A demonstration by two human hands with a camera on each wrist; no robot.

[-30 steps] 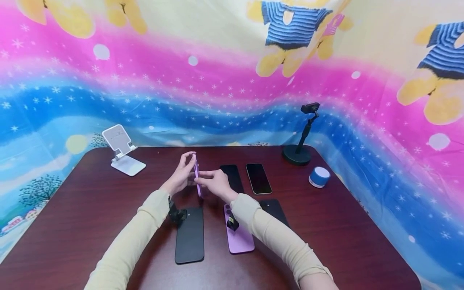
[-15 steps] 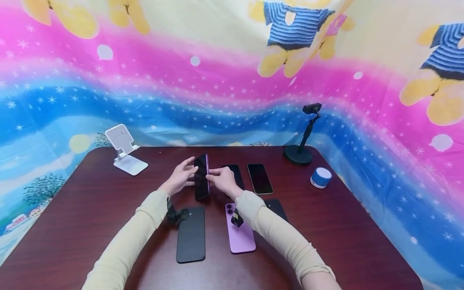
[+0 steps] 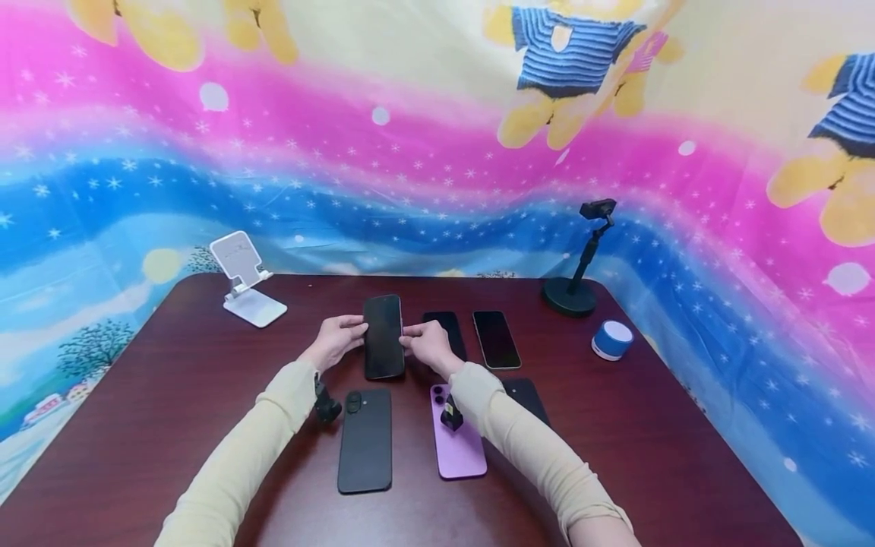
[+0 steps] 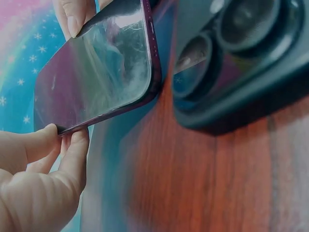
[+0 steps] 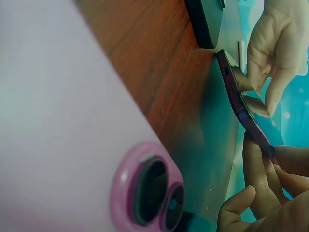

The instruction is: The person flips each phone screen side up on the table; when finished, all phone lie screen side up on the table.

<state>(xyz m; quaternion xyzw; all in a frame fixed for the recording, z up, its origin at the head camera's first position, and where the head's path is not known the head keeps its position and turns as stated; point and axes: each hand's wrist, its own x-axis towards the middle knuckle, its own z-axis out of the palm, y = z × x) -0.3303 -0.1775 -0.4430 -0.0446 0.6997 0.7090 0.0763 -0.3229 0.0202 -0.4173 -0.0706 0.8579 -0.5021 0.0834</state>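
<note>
A smartphone (image 3: pixel 383 336) with a dark screen and purple edge is held between my two hands, screen facing up toward me in the head view. My left hand (image 3: pixel 335 340) pinches its left edge, thumb on the screen side and fingers beneath in the left wrist view. On the opposite edge, my right hand (image 3: pixel 429 346) pinches with thumb and fingers. The held phone looks tilted in the right wrist view; I cannot tell whether its lower end touches the table. Nearer me lie a black phone (image 3: pixel 364 448) and a purple phone (image 3: pixel 461 452), camera sides up.
Two more phones, one black (image 3: pixel 449 328) and one light-edged (image 3: pixel 497 339), lie right of the hands. Another dark phone (image 3: pixel 528 396) is partly under the right sleeve. A white folding stand (image 3: pixel 254 306), a black stand (image 3: pixel 570 296) and a blue-white cylinder (image 3: pixel 611 340) stand farther out.
The held phone has turned from edge-on to showing its full screen, and has shifted slightly right. My left hand has come lower to its side edge; the right keeps its grip.
</note>
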